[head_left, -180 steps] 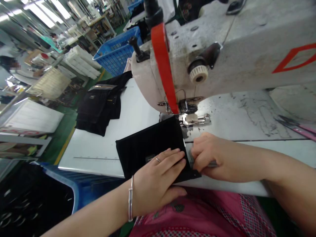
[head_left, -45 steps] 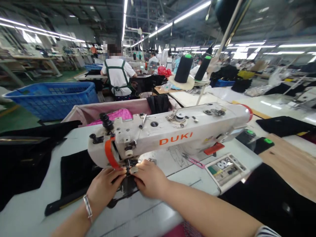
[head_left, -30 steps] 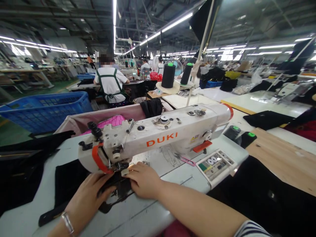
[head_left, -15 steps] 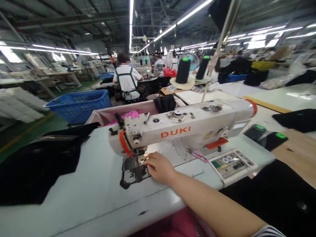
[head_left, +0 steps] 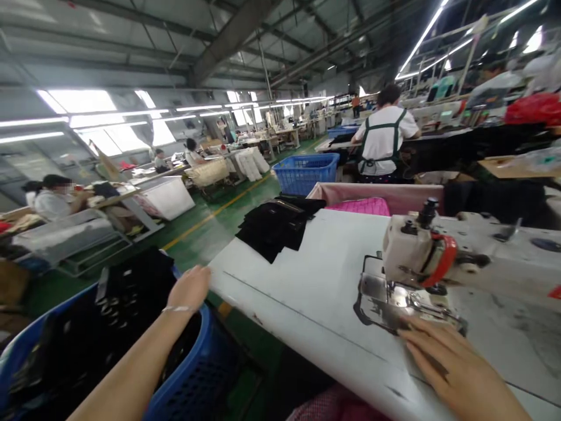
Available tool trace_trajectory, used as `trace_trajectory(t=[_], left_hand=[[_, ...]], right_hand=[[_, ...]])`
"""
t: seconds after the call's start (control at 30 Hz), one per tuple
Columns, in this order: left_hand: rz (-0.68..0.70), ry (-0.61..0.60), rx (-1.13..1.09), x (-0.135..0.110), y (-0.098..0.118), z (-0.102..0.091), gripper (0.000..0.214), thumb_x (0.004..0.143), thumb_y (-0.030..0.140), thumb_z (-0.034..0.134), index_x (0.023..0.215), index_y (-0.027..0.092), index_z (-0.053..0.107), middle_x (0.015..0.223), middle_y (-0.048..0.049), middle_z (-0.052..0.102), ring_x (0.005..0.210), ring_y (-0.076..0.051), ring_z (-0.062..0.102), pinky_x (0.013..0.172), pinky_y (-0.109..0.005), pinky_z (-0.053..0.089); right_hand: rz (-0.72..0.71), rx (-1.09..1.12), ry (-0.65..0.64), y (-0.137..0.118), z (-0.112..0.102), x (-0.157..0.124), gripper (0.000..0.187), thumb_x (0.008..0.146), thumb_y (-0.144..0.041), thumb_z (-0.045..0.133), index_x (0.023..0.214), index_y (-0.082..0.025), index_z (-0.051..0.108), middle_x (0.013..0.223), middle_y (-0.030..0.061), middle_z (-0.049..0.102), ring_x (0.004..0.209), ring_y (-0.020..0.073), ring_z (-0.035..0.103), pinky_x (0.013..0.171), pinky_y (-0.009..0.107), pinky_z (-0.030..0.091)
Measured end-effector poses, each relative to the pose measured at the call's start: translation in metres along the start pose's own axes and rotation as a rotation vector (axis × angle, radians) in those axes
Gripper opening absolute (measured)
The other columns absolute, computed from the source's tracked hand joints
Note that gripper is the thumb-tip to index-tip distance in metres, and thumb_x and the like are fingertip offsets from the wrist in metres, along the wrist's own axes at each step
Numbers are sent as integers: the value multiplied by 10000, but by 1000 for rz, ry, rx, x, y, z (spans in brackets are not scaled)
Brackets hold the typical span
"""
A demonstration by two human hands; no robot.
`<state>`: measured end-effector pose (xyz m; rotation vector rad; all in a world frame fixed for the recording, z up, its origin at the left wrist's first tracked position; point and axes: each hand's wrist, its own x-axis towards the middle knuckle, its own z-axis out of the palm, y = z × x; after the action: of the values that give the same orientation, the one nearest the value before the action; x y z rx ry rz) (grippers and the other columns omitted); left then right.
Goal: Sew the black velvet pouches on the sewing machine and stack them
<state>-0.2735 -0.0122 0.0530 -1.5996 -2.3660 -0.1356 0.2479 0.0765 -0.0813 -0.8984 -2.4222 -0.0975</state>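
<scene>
My right hand point(head_left: 451, 356) rests flat near the needle plate point(head_left: 381, 295) of a white sewing machine point(head_left: 407, 251), its fingers stretched out and holding nothing. A red-orange guard stands at the machine's head. Out to the left, my left hand point(head_left: 191, 287) is at the corner of the pale sewing table point(head_left: 307, 304), over the rim of a blue basket point(head_left: 193, 362). Its fingers are turned away from view, so their grip is hidden. Black fabric pieces point(head_left: 140, 292) fill that basket. More black pieces point(head_left: 280, 225) lie stacked on the table's far left part.
Behind the table stand a pink-lined bin point(head_left: 394, 196) with magenta cloth and another blue basket point(head_left: 307, 172). A person in a white shirt point(head_left: 383, 137) works beyond them. A green aisle point(head_left: 210, 225) with a yellow line runs along the left, past other workers' tables.
The view has swung left, bringing in the black-filled basket and my left hand. My right hand has moved from beside the needle to the front of the needle plate, its fingers now extended.
</scene>
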Motion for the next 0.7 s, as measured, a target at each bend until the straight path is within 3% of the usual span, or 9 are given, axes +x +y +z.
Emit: trace_trajectory(t=[0.07, 0.17, 0.23, 0.3, 0.4, 0.53, 0.63, 0.7], left_hand=[[110, -36, -44, 43, 30, 21, 182, 964, 257, 524, 1027, 138, 647, 1058, -76, 653, 1038, -188, 611, 981, -411, 481], [206, -42, -99, 106, 84, 52, 312, 949, 340, 552, 1196, 152, 578, 1259, -101, 573, 1153, -238, 560, 996, -475, 464], [210, -63, -114, 135, 109, 64, 352, 932, 359, 579, 1214, 150, 560, 1254, -106, 567, 1115, -242, 577, 947, -469, 498], [192, -89, -121, 153, 120, 67, 322, 933, 353, 580, 1180, 147, 574, 1190, -97, 592, 1040, -219, 605, 891, -432, 529], [168, -97, -132, 169, 120, 55, 286, 939, 346, 571, 1144, 148, 587, 1131, -85, 611, 971, -194, 620, 842, -392, 547], [194, 5, -174, 176, 123, 7, 269, 958, 328, 523, 1138, 137, 580, 1153, -101, 593, 1047, -225, 590, 918, -442, 497], [352, 32, -236, 152, 142, -29, 291, 990, 281, 376, 1064, 128, 613, 1123, -135, 599, 1105, -251, 560, 1003, -440, 417], [531, -36, -288, 115, 160, -36, 305, 982, 340, 389, 1005, 171, 642, 1074, -96, 631, 1059, -218, 582, 984, -363, 433]], right_hand=[[-27, -39, -7, -6, 6, 0, 324, 897, -398, 542, 1170, -267, 657, 1305, 45, 596, 1147, 267, 581, 994, 470, 476], [-43, -83, -44, -9, 8, 3, 343, 889, -416, 555, 1192, -287, 649, 1299, 33, 604, 1139, 262, 591, 973, 457, 504], [-30, -92, -51, -9, 6, 3, 331, 896, -409, 545, 1188, -294, 651, 1312, 29, 596, 1156, 257, 583, 971, 438, 514], [-7, -97, -65, -9, 3, 1, 329, 897, -407, 546, 1189, -297, 649, 1319, 29, 590, 1165, 255, 577, 975, 433, 517], [18, -85, -77, -12, 3, 1, 327, 886, -407, 566, 1185, -303, 648, 1309, 30, 595, 1164, 261, 575, 984, 456, 509], [54, -29, -85, -13, 6, 3, 329, 886, -399, 578, 1197, -307, 637, 1300, 32, 598, 1172, 265, 565, 1005, 487, 484], [94, 40, -90, -12, 2, 5, 296, 901, -391, 569, 1177, -312, 641, 1279, 23, 611, 1164, 254, 567, 1022, 489, 463], [128, 94, -89, -16, -4, 6, 269, 917, -382, 553, 1161, -311, 644, 1237, 17, 635, 1148, 239, 576, 1019, 462, 466]])
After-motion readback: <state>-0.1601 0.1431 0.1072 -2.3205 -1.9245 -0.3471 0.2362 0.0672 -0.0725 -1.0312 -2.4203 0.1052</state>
